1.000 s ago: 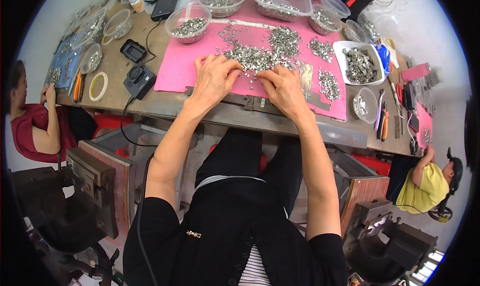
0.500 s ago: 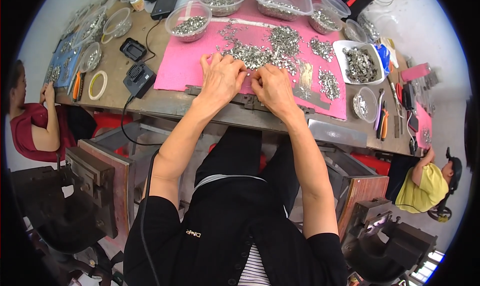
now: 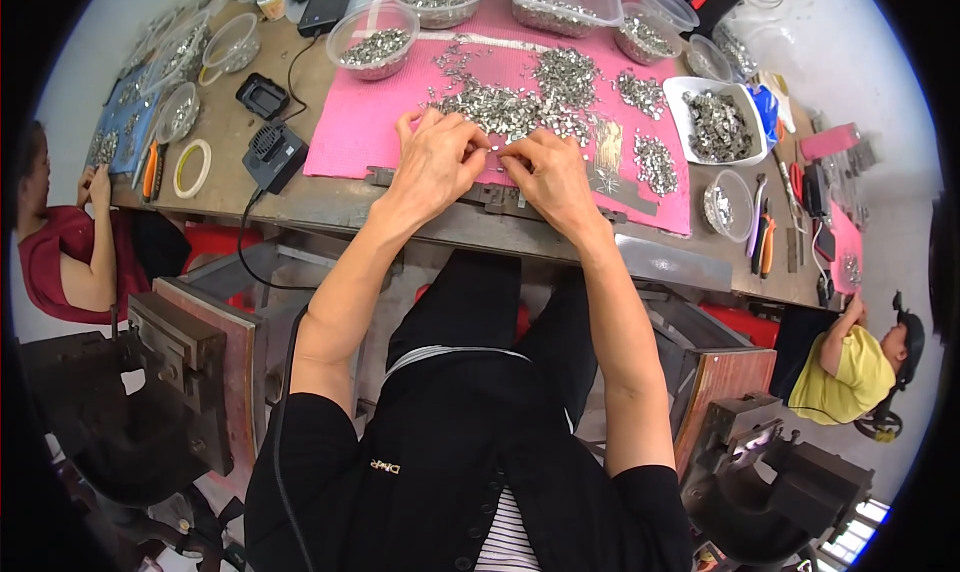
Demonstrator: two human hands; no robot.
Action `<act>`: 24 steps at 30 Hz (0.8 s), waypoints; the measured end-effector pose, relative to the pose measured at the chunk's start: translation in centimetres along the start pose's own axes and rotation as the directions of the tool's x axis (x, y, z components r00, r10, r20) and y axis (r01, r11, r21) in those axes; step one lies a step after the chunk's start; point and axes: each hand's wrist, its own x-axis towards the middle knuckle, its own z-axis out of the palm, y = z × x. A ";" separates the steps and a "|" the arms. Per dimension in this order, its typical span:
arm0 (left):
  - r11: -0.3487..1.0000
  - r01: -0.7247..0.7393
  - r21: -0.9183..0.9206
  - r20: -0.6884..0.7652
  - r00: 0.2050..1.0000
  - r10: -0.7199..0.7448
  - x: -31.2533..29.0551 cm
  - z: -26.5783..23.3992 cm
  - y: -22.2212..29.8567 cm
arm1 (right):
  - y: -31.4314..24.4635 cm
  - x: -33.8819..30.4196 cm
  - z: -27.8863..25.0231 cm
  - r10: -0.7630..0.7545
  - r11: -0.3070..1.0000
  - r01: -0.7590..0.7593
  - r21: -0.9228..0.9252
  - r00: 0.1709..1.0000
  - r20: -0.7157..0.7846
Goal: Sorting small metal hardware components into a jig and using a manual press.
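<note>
Both my hands are over the near edge of a pink mat (image 3: pixel 340 122), thumbs and forefingers pinched close together. A tiny bright bit shows between the fingertips, too small to name. My left hand (image 3: pixel 436 162) is bent inward, its held piece hidden by the fingers. Just to its right, my right hand (image 3: pixel 552 175) pinches toward the same spot. Beyond the fingers lies a heap of small shiny metal pieces (image 3: pixel 500 107). Below the hands, a flat metal bar fixture (image 3: pixel 490 198) runs along the table edge. Thin pale metal strips (image 3: pixel 608 147) lie right of my right hand.
Clear tubs of metal pieces (image 3: pixel 375 52) line the back. A white tray (image 3: pixel 676 122) and round tub (image 3: pixel 728 207) stand right, near pliers (image 3: pixel 766 247). A black charger (image 3: pixel 275 157), its cable and a tape ring (image 3: pixel 193 168) lie left. Two people sit at either side.
My right thumb and forefinger have come a little closer to my left fingertips. The left wrist has shifted slightly left, and the whole view has moved a little.
</note>
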 end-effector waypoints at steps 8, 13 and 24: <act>0.999 0.029 0.018 0.078 0.996 -0.031 -0.4 -0.3 -0.5 | 0.0 1.1 1.1 0.001 1.000 -0.003 0.023 0.997 0.077; 0.997 -0.012 -0.081 0.078 0.997 0.018 -0.5 -0.5 0.5 | 1.1 0.1 -0.2 0.109 0.991 -0.115 0.072 0.990 0.084; 0.963 -0.214 -0.166 0.029 0.975 0.222 -1.7 2.1 4.0 | 2.5 -1.7 -2.8 0.118 0.977 -0.122 0.177 0.993 0.030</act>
